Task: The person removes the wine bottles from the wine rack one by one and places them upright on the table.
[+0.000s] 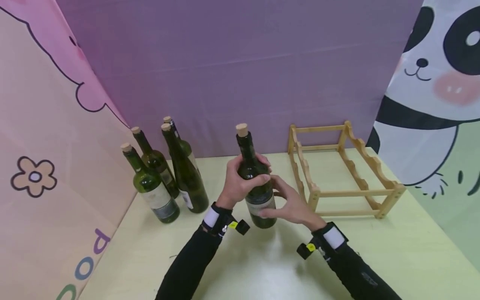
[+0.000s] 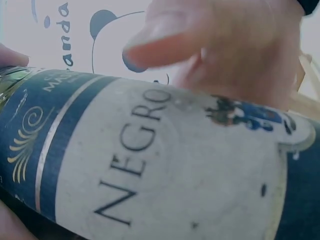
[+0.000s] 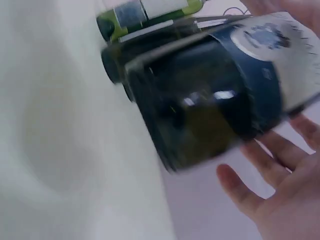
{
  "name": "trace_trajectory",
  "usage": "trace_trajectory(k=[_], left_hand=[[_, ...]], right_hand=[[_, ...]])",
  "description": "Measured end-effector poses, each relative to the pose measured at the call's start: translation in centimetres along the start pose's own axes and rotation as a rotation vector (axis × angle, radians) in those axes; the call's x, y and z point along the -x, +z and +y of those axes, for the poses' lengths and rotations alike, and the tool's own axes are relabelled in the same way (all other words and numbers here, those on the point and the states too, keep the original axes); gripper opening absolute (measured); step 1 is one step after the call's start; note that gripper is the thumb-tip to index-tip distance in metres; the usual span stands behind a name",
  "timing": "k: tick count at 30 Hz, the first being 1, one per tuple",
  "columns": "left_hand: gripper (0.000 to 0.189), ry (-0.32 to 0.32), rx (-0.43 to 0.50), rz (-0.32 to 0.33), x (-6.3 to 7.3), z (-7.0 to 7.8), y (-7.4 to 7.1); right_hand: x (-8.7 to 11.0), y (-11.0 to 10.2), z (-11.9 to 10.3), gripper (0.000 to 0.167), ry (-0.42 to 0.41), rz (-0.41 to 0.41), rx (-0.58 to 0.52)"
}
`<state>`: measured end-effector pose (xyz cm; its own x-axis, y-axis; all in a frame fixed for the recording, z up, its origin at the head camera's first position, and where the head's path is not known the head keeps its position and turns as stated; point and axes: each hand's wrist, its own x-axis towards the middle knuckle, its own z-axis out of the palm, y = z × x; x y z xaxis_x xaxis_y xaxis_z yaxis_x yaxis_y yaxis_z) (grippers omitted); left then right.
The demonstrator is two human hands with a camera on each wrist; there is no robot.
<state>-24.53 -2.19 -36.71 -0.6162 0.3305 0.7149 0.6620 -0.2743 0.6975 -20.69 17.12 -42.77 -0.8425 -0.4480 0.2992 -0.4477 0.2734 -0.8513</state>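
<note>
A dark green wine bottle [image 1: 259, 202] with a cork [image 1: 241, 130] stands nearly upright in front of me, apparently just off the table. My left hand [image 1: 240, 181] grips it round the shoulder, thumb across the front. Around the lower body, my right hand [image 1: 290, 204] is spread with loosely bent fingers. In the right wrist view, fingers [image 3: 237, 187] of that hand extend beside the bottle, one clearly apart from it. The left wrist view shows the bottle's white label [image 2: 175, 160] reading "NEGRO", with the right thumb [image 2: 162, 50] near it.
Several corked bottles stand at the left, including a labelled one [image 1: 157, 196] in front and a slim one [image 1: 189, 183]. A wooden bottle rack [image 1: 354, 193] with scalloped rails stands right on the pale table [image 1: 240, 266]. A purple wall sheet [image 1: 225, 75] hangs behind.
</note>
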Motion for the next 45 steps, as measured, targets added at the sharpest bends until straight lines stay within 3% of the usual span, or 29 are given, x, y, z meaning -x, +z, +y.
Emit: trace_trajectory(k=[7,16,21,26,29,32,36,45], left_hand=[[0.032,-0.031,-0.069,0.068,-0.6,-0.3,-1.6],[0.030,-0.114,-0.237,0.233,-2.3,-1.1,-3.5],[0.031,-0.159,-0.298,0.339,-3.3,-2.0,-4.4],[0.031,-0.190,-0.343,0.408,-4.4,-3.2,-5.5],[0.031,-0.196,-0.370,0.439,-5.1,-4.0,-6.1],[0.032,-0.200,-0.394,0.491,-5.5,-4.7,-6.8],[0.032,-0.233,-0.430,0.554,-6.0,-5.5,-7.6],[0.032,-0.280,-0.543,0.682,-7.4,-8.1,-9.9]], right_hand=[[0.9,-2.3,-1.3,0.084,-0.062,0.170,0.269],[2.3,-6.8,-1.1,0.083,-0.179,0.393,0.541],[3.2,-8.7,-0.5,0.077,-0.122,0.469,0.731],[3.9,-9.3,-0.4,0.066,0.071,0.440,0.900],[4.0,-9.5,-0.3,0.066,0.205,0.353,0.944],[3.9,-9.6,0.3,0.064,0.280,0.248,0.957],[3.7,-9.3,1.3,0.061,0.314,0.171,0.935],[3.5,-8.8,2.2,0.056,0.322,0.124,0.978]])
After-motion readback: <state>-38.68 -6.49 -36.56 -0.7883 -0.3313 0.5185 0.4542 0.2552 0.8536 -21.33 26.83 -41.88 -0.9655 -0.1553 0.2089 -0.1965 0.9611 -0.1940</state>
